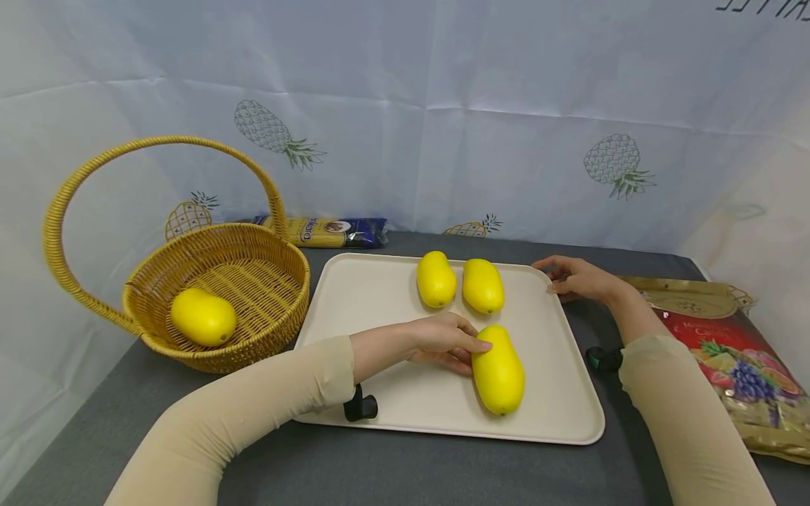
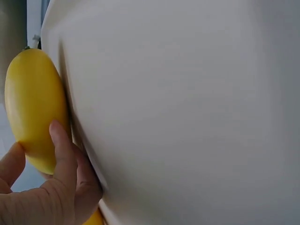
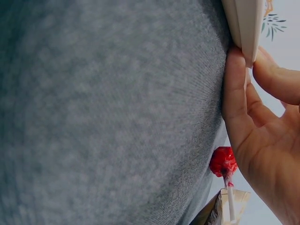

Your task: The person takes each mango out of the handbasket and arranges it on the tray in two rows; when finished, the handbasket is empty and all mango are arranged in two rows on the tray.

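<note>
The left hand [image 1: 443, 344] grasps a large yellow fruit [image 1: 501, 379] by its far end, thumb on top and fingers along the side, while the right hand [image 1: 579, 277] pinches the far right corner of a cream tray [image 1: 557, 393], with fingertips under the rim in the right wrist view. The held fruit is at the right half of the tray, toward the person; whether it rests fully on the surface cannot be told. Its long axis runs front to back, leaning slightly, with the narrower end in the hand and pointing away, the broader end facing the person. Near the tray's far edge two smaller yellow fruits [image 1: 436, 280] lie side by side, also lengthwise front to back. Left of the tray stands a wicker basket [image 1: 278, 320] with one yellow fruit inside. Behind it, a yellow-and-blue packet [image 1: 363, 233] shows white letters ending in "nkara", the start hidden by the basket handle. At right lies a gold-and-red bag [image 1: 747, 379] picturing fruit; its pale lettering begins "Mc", the rest being unclear. Dark letters at the top right of the pineapple-printed curtain [image 1: 380, 56] are cut off and unreadable.
</note>
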The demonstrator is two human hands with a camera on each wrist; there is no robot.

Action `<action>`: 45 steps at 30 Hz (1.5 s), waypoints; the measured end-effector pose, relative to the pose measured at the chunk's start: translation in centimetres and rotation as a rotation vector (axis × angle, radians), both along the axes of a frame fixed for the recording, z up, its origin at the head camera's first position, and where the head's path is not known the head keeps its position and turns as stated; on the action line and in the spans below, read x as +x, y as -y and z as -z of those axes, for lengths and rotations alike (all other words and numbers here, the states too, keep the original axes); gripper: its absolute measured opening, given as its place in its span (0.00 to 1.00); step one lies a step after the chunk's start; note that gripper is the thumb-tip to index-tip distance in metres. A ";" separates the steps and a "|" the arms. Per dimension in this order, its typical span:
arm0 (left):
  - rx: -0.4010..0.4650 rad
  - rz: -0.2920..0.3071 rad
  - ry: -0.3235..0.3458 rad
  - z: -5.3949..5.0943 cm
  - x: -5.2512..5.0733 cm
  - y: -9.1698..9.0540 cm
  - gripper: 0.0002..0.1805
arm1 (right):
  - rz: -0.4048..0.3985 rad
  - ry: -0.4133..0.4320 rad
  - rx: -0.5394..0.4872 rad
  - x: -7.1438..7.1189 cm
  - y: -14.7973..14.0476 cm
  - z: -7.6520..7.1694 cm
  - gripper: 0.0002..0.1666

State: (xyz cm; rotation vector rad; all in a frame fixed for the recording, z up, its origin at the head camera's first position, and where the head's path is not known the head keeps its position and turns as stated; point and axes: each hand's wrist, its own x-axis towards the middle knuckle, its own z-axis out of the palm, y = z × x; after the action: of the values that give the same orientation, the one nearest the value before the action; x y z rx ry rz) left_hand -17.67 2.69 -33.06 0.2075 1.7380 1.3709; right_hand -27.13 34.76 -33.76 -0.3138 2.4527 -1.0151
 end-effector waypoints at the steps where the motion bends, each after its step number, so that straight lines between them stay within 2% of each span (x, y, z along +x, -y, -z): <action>1: -0.001 -0.001 0.000 0.0 0.0 0.0 0.23 | 0.000 0.001 0.001 0.0 0.0 0.0 0.37; 13: 0.019 0.007 0.013 0.1 0.0 0.4 0.18 | 0.007 0.007 0.000 0.0 0.0 -0.1 0.36; 24: -0.022 0.000 -0.025 -0.8 -0.3 1.5 0.20 | 0.009 0.006 0.001 0.0 0.0 -0.1 0.36; 29: -0.040 -0.020 -0.067 -1.9 -0.4 2.1 0.20 | 0.009 0.006 0.000 -0.1 0.0 -0.1 0.36; 34: -0.026 -0.033 -0.077 -3.3 -0.5 2.8 0.23 | 0.010 0.007 0.004 0.0 0.0 -0.1 0.35; 38: 0.003 -0.035 -0.086 -4.3 -0.6 3.5 0.27 | 0.009 0.013 -0.003 0.1 0.1 -0.2 0.36; 45: 0.063 -0.017 -0.137 -6.3 -0.6 4.8 0.26 | 0.015 0.013 0.004 0.1 0.1 -0.3 0.36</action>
State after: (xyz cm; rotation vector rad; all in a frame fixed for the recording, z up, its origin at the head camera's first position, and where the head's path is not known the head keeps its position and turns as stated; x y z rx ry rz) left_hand -18.30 -2.13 -26.80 0.3288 1.8133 1.4542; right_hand -27.00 34.65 -33.43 -0.2867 2.4481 -1.0158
